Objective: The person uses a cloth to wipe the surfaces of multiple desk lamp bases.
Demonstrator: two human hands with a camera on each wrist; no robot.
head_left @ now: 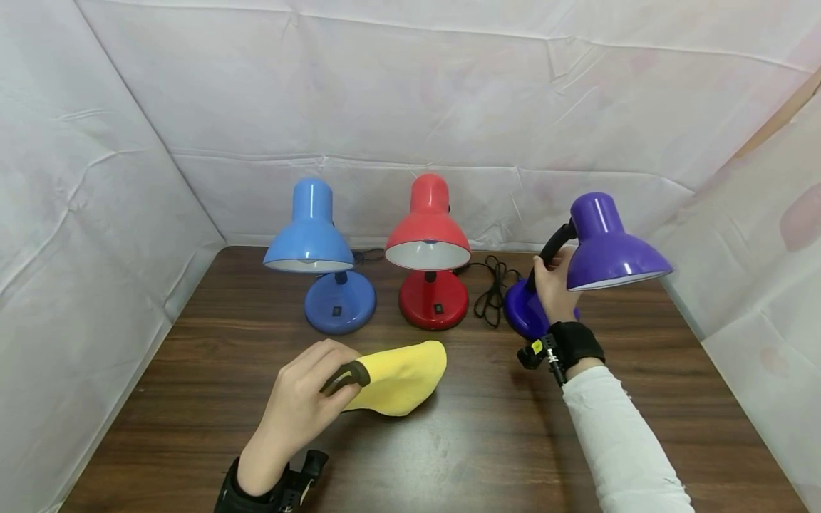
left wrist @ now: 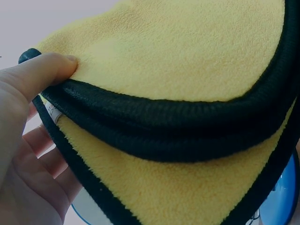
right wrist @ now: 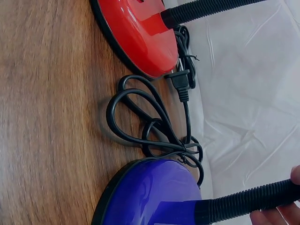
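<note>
My left hand pinches a folded yellow cloth with dark edging between thumb and fingers, above the front of the table. In the left wrist view the fuzzy cloth hangs from the thumb in layers, a small white tag near the grip. At the right, my right hand grips the black ribbed neck of a purple desk lamp. The lamp's base is on the wood, partly hidden by the hand and wrist in the head view.
A blue desk lamp and a red desk lamp stand left of the purple one. A bundled black cord with a plug lies between red and purple bases. White cloth walls enclose the wooden table.
</note>
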